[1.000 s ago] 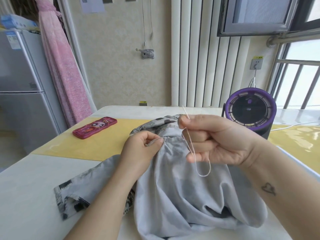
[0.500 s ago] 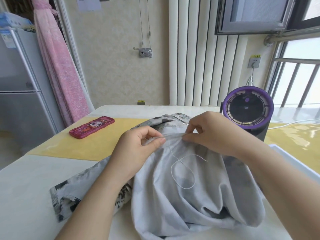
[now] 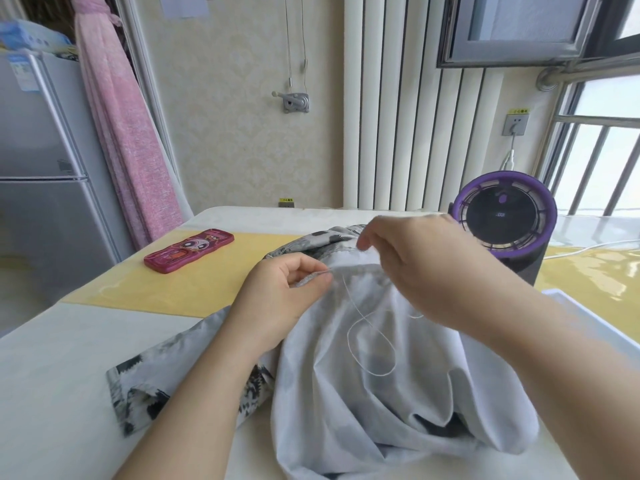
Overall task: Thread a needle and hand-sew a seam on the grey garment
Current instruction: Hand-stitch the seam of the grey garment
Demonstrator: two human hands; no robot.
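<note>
The grey garment (image 3: pixel 363 393) lies bunched on the table, its patterned side showing at the left. My left hand (image 3: pixel 280 306) pinches the folded seam edge between thumb and forefinger. My right hand (image 3: pixel 422 268) hovers just right of it, blurred, with its fingertips bunched at the seam's far end. The white thread (image 3: pixel 372 341) leaves the seam beside my left thumb, lies in a slack loop on the cloth and runs up under my right hand. The needle is too small and blurred to make out between those fingertips.
A pink cartoon-printed case (image 3: pixel 188 250) lies on the yellow mat (image 3: pixel 214 285) at the left. A purple-rimmed round fan (image 3: pixel 505 220) stands at the back right with a white cable. The white table (image 3: pixel 52 375) edge runs along the left.
My right hand came down from pulling the thread taut to the seam and has now slid slightly right. The thread went slack into a loop on the cloth. My left hand kept its pinch.
</note>
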